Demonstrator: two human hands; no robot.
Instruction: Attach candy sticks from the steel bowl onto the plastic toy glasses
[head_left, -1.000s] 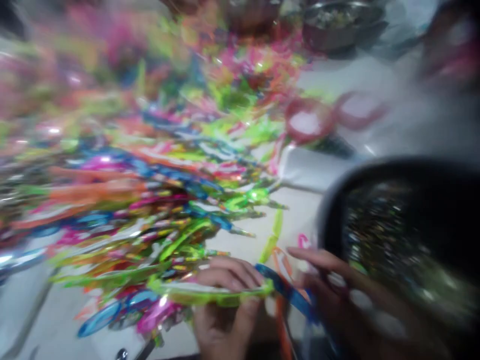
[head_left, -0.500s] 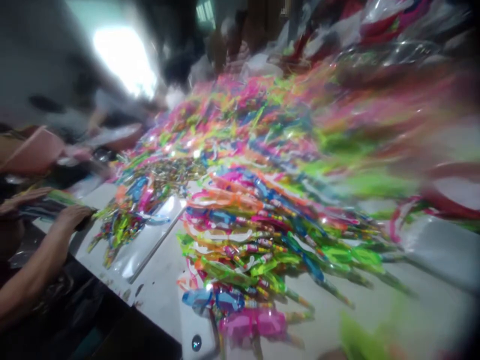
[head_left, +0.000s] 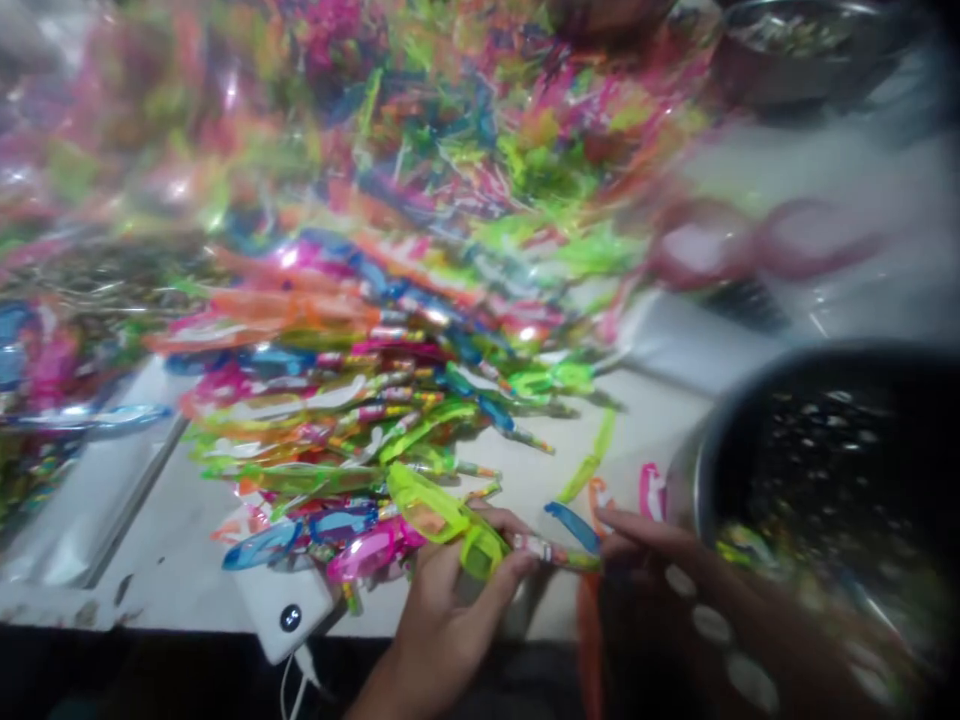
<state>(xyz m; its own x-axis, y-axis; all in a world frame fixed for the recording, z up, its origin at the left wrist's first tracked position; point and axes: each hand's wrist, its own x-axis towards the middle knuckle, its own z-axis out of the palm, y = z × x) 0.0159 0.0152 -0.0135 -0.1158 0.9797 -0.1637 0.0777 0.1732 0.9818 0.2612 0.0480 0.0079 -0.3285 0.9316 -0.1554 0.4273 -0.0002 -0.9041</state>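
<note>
The left hand (head_left: 469,590) is clamped on translucent yellow-green plastic glasses (head_left: 448,520), a slim banded tube (head_left: 559,553) jutting past its thumb; the blurred right hand (head_left: 675,560) is at the tube's far end, its grip impossible to tell. Leftmost, a glossy clear sleeve (head_left: 82,515) lies flat on the worktop (head_left: 166,560). Next, a rounded white box (head_left: 259,600) with a dark round display sits just before a shiny, tangled pile (head_left: 322,385) of bright plastic. Rightward are a curved blue strip (head_left: 574,526) and a deep, smooth-rimmed dark basin (head_left: 703,485).
</note>
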